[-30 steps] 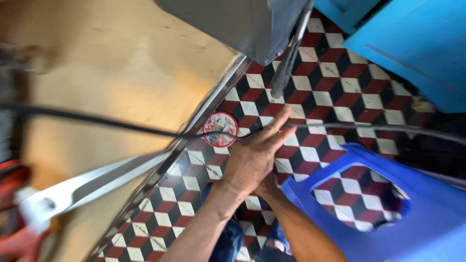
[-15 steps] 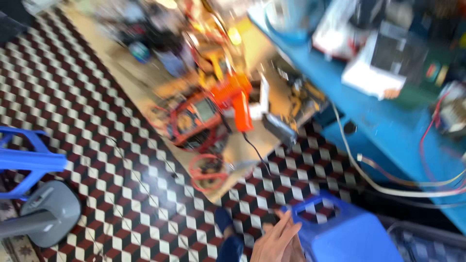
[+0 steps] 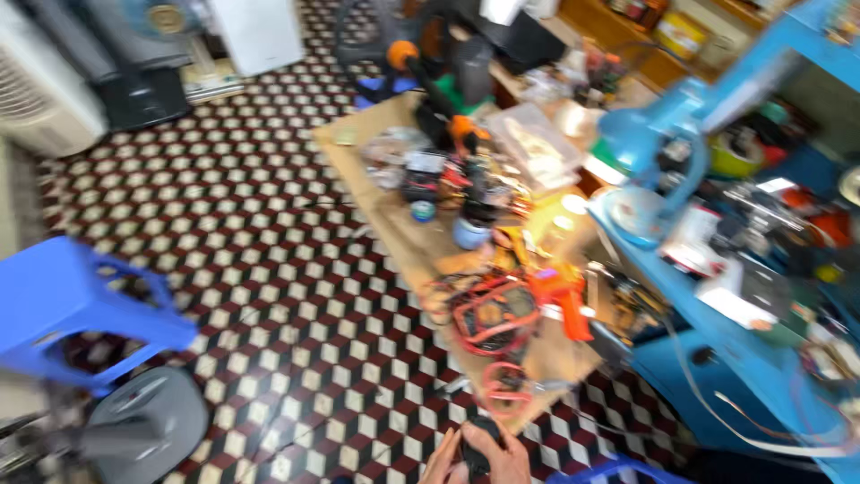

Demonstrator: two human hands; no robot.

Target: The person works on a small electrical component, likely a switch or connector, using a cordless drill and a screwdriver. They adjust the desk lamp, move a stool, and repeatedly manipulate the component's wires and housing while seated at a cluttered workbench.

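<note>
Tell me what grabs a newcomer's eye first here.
The low wooden board on the checkered floor, heaped with red wires and an orange tool. A blue stool stands at left. At the bottom edge, both hands clasp a small dark object.

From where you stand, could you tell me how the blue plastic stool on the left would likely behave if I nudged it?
The blue plastic stool looks hollow and thin-walled, so probably light. It already sits tilted, so it may tip easily. On the smooth patterned tile floor it would likely slide rather than grip.
</note>
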